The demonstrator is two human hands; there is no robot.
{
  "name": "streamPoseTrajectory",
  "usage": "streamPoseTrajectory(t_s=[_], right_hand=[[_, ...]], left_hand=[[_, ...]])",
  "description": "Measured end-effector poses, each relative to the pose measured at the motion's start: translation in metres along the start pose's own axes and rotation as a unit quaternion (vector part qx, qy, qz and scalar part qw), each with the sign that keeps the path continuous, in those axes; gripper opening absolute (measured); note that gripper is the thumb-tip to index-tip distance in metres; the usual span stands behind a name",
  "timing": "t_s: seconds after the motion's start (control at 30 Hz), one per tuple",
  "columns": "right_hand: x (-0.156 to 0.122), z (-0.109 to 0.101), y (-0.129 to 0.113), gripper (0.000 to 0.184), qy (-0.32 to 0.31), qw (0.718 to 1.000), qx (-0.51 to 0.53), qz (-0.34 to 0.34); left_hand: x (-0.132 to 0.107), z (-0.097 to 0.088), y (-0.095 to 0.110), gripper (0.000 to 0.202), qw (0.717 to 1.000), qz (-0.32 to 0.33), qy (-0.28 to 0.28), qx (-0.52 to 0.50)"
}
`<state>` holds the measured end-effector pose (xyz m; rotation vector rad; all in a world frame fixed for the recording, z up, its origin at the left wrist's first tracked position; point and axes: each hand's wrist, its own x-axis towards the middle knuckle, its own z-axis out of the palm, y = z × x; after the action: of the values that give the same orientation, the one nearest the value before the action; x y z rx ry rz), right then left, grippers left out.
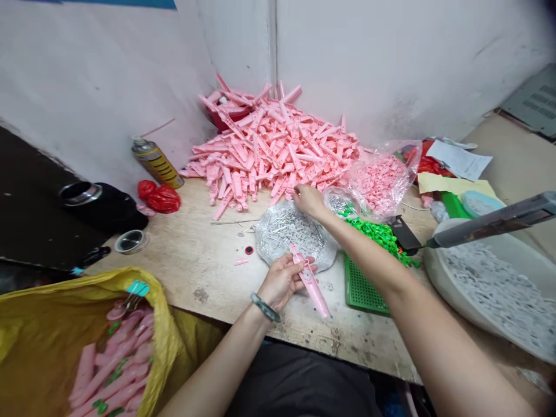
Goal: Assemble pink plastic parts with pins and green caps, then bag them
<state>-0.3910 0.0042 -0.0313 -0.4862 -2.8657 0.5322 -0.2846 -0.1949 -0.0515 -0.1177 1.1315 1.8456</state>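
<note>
The left hand point(282, 281) is curled closed around a slim pink plastic part point(310, 284), held just in front of the clear bag of metal pins point(295, 237). The part looks light and stiff, and its long body seems the easiest place to hold. The right hand point(309, 201) hangs pinched above the bag; whether it grips anything, I cannot tell. Behind the bag lies a heap of pink parts point(269, 150), and a green perforated tray point(362, 289) sits just right of it. The worn wooden surface point(195, 266) ends in an edge nearer the person.
</note>
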Motion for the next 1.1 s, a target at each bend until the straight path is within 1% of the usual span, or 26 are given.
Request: streamPoseTrajectory(t_s=[0.07,0.17,0.23,0.3,0.37,0.4,0.47,0.5,0.53,0.57,0.63,0.7,0.77,0.87,0.9,0.93,1.0,1.03,1.07,1.1], right_hand=[[0.030,0.012,-0.012,0.041,0.025,0.997,0.009,0.070],[0.056,0.019,-0.022,0.056,0.049,0.987,0.030,0.150],[0.063,0.014,-0.019,0.055,0.069,0.981,0.051,0.176],[0.060,0.004,-0.012,0.045,0.099,0.973,0.112,0.173],[0.042,-0.009,-0.003,0.034,0.116,0.959,0.221,0.134],[0.027,-0.014,0.000,0.030,0.111,0.948,0.281,0.103],[-0.015,-0.023,0.005,0.026,0.073,0.925,0.372,0.023],[-0.039,-0.025,0.006,0.024,0.044,0.917,0.395,-0.029],[-0.063,-0.026,0.008,0.021,0.015,0.915,0.395,-0.083],[-0.087,-0.026,0.010,0.018,0.003,0.916,0.381,-0.124],[-0.128,-0.025,0.016,0.017,0.001,0.924,0.347,-0.160],[-0.156,-0.024,0.024,0.024,-0.013,0.929,0.322,-0.181],[-0.173,-0.027,0.034,0.033,-0.044,0.927,0.322,-0.187],[-0.184,-0.038,0.047,0.041,-0.106,0.908,0.376,-0.150],[-0.187,-0.043,0.050,0.045,-0.141,0.894,0.403,-0.135],[-0.190,-0.048,0.053,0.048,-0.182,0.874,0.435,-0.121],[-0.195,-0.054,0.054,0.054,-0.255,0.827,0.493,-0.092],[-0.198,-0.055,0.052,0.054,-0.271,0.812,0.512,-0.068],[-0.200,-0.053,0.050,0.052,-0.268,0.810,0.521,-0.034],[-0.202,-0.048,0.047,0.049,-0.247,0.819,0.517,0.009]], left_hand=[[-0.003,0.003,0.000,0.013,1.000,-0.002,0.008,-0.008],[-0.007,0.003,0.002,0.011,1.000,0.004,0.014,-0.012],[-0.008,0.001,0.004,0.011,1.000,0.019,0.016,-0.014],[-0.007,-0.003,0.006,0.011,0.999,0.034,0.019,-0.017],[-0.005,-0.006,0.007,0.012,0.999,0.040,0.018,-0.023],[-0.004,-0.006,0.006,0.014,0.999,0.040,0.016,-0.030],[-0.001,-0.007,0.005,0.017,0.998,0.036,0.011,-0.048],[0.000,-0.007,0.004,0.019,0.998,0.033,0.008,-0.056],[0.002,-0.007,0.003,0.020,0.997,0.032,0.006,-0.063],[0.003,-0.007,0.002,0.020,0.997,0.033,0.004,-0.069],[0.007,-0.005,0.000,0.018,0.996,0.040,0.001,-0.075],[0.009,-0.002,-0.002,0.016,0.996,0.048,0.004,-0.077],[0.011,0.001,-0.005,0.016,0.996,0.051,0.007,-0.073],[0.012,0.005,-0.010,0.017,0.997,0.058,0.002,-0.059],[0.012,0.006,-0.011,0.017,0.997,0.061,0.001,-0.055],[0.012,0.006,-0.013,0.018,0.997,0.064,0.003,-0.051],[0.010,0.007,-0.017,0.021,0.996,0.077,0.011,-0.042],[0.009,0.007,-0.019,0.023,0.996,0.084,0.014,-0.035],[0.008,0.007,-0.020,0.027,0.995,0.092,0.014,-0.024],[0.007,0.008,-0.022,0.030,0.995,0.097,0.011,-0.012]])
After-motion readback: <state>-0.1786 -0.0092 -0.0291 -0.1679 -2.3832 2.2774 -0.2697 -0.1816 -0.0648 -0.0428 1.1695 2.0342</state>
